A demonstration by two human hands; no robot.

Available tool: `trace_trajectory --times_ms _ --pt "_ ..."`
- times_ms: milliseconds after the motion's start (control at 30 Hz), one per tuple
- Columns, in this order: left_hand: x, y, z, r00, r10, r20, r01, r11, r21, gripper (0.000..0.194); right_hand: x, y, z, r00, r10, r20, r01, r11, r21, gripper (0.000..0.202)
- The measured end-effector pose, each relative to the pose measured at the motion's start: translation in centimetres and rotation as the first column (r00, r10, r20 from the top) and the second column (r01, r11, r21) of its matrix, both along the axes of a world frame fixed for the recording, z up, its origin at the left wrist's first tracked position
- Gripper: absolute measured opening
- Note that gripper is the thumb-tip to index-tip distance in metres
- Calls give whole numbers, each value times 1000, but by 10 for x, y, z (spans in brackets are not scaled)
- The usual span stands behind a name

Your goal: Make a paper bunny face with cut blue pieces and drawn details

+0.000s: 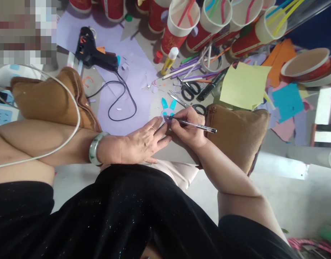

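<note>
A small paper rabbit face with blue ears [169,104] and blue spots lies on the grey table. My right hand [189,126] is closed round a pen [199,126], whose tip is at the face. Flat on the table, my left hand [145,140] has its fingers spread and their tips at the lower edge of the paper face; it holds nothing. Just above my right hand lie scissors [199,109] with black handles, and a second pair [191,90] is behind them.
A black glue gun [96,54] with its cord rests on purple paper [144,57]. Red cups with straws [178,27] stand at the back, near a glue stick [169,61]. Yellow paper [243,86] is at the right. Brown cushions [235,133] flank both arms.
</note>
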State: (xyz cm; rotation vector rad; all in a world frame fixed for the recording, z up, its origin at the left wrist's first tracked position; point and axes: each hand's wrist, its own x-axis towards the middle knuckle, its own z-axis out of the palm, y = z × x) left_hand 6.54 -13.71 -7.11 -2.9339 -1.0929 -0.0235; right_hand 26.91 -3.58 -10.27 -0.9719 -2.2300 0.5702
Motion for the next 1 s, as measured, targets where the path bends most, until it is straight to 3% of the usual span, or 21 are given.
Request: trace_trajectory --times_ms 1000 --pt "1 0 -1 1000 4 16 -4 1000 24 95 -2 -1 2 999 26 -22 -27 999 -24 13"
